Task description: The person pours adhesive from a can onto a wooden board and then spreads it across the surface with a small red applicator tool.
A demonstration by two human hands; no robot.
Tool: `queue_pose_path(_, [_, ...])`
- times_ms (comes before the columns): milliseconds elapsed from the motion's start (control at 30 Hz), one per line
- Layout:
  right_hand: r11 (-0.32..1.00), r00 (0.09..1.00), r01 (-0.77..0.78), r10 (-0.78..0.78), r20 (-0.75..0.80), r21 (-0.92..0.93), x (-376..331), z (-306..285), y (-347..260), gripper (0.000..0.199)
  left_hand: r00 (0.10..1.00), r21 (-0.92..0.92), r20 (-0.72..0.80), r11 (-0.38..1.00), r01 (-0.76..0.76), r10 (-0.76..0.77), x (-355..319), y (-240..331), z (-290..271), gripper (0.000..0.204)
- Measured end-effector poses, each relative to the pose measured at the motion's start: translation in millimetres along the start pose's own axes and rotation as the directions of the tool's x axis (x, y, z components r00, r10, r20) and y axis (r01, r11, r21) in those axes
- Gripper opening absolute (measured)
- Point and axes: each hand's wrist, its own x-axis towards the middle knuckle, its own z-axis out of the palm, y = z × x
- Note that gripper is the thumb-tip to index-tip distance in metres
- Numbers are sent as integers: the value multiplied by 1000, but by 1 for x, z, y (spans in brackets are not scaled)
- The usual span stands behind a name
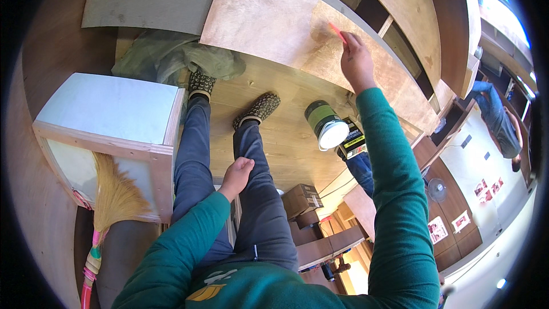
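My right hand (356,60) is stretched forward and closed on a thin red-orange tool (337,31), whose tip rests on a large plywood panel (269,17). Around the tip the wood looks paler and glossier. My left hand (237,176) is loosely closed and rests on my left thigh, holding nothing. A green tin with a white lid (326,125) lies on its side on the wooden floor just right of my feet (257,109). Both arms wear green sleeves.
A white-topped wooden box (114,120) stands at my left with a straw broom (111,206) leaning on it. A crumpled green cloth (171,57) lies beyond my feet. A yellow-black box (353,140) sits by the tin. Cardboard boxes (302,199) and another person (500,123) are farther right.
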Motion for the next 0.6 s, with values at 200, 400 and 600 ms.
queue_pose_path(200, [998,997,-44,41,-70,-44,25,5,26,32,1000,-42,3,999,-17,17,1,-8,-2,30])
queue_pose_path(400, [999,999,-19,21,50,-48,6,11,8,34,1000,-2,0,1000,11,-11,2,-8,-3,36])
queue_pose_path(600, [995,990,84,-78,116,-48,-72,45,-40,38,1000,2,-4,1000,16,-16,5,-13,-2,38])
